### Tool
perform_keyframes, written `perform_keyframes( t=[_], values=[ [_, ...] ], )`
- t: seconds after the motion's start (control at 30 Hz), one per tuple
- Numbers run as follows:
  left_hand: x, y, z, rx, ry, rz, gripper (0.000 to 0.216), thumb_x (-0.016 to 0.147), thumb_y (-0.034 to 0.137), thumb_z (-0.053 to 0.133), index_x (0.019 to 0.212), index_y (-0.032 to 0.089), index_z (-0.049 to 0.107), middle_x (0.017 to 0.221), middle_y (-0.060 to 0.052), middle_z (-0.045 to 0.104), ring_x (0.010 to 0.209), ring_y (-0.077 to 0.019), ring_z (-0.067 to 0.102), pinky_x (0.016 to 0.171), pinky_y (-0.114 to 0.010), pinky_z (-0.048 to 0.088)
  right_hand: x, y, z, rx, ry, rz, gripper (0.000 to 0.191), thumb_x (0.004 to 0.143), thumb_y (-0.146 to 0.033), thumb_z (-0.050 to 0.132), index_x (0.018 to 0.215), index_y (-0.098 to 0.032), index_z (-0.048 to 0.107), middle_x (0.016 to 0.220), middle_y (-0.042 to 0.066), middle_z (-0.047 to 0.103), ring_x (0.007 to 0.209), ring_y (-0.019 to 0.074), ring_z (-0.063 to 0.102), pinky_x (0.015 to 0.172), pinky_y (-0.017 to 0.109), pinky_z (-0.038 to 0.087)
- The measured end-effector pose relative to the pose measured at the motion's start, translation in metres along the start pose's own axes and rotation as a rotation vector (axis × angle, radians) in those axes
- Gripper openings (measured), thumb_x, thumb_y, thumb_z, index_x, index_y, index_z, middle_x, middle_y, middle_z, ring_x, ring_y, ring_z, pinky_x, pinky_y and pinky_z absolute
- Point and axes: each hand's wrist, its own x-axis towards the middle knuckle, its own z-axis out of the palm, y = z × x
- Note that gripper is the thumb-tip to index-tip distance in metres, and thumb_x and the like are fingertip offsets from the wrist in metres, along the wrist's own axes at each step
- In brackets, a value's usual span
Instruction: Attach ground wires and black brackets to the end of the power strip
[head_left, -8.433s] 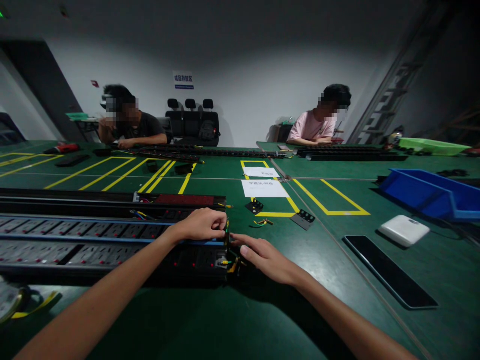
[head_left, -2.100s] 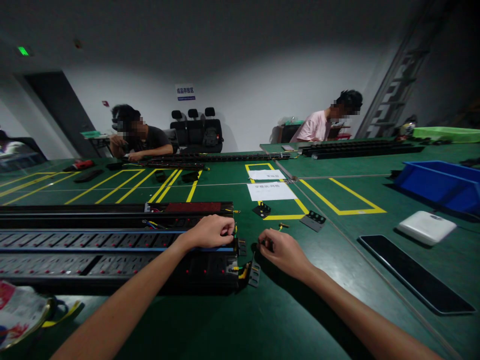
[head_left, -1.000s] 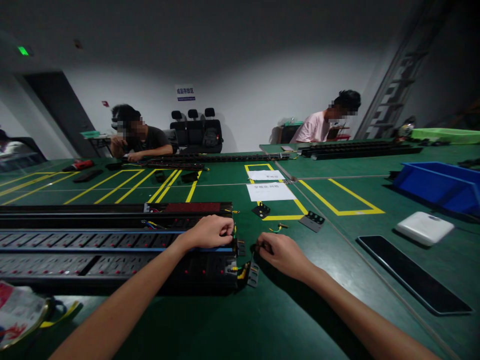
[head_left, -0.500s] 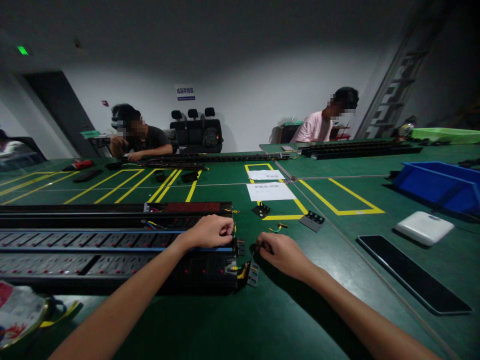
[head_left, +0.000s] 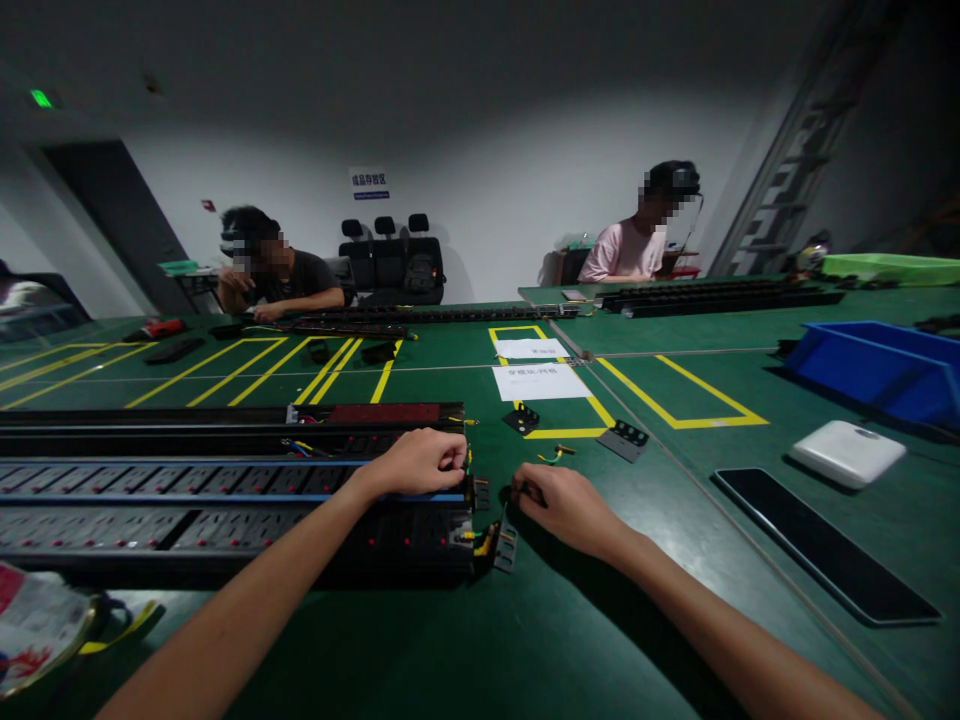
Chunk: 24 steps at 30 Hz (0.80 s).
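Long black power strips with rows of sockets lie side by side on the left. My left hand is closed over the right end of the power strip with blue edges; its fingertips are partly hidden. Just right of that end, my right hand is closed with curled fingers, and what it holds, if anything, is hidden. Between my hands is a small black end plate. Nearer to me, another end plate stands tilted at the front power strip, beside yellow-green wires.
Loose black end plates and a short yellow-green wire lie beyond my right hand. At right are a phone, a white case and a blue bin. Two people sit across the table. A plastic bag lies front left.
Both my hands stay almost still. The person at the far right has shifted to the left and sits more upright.
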Motion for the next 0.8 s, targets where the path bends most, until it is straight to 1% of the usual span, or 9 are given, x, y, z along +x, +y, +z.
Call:
perform_keyframes(
  t=[0.27, 0.8],
  values=[
    [0.0004, 0.0002, -0.0002, -0.004, -0.003, -0.003, 0.010, 0.081, 0.025, 0.065, 0.078, 0.021, 0.056, 0.073, 0.003, 0.064, 0.065, -0.0136, 0.054, 0.060, -0.029, 0.025, -0.0003, -0.0017, -0.0020, 0.007, -0.005, -0.005, 0.013, 0.088, -0.011, 0.061, 0.094, -0.021, 0.066, 0.073, -0.002, 0.062, 0.065, 0.0152, 0.053, 0.061, 0.025, 0.027],
    [0.0003, -0.0011, 0.0005, -0.008, -0.003, -0.010, 0.010, 0.081, 0.026, 0.065, 0.078, 0.021, 0.056, 0.073, 0.003, 0.064, 0.065, -0.0138, 0.054, 0.060, -0.029, 0.025, -0.0001, -0.0020, -0.0016, 0.005, 0.005, -0.008, 0.014, 0.087, -0.010, 0.061, 0.094, -0.021, 0.067, 0.074, -0.002, 0.063, 0.065, 0.0153, 0.053, 0.061, 0.025, 0.027]
  ],
)
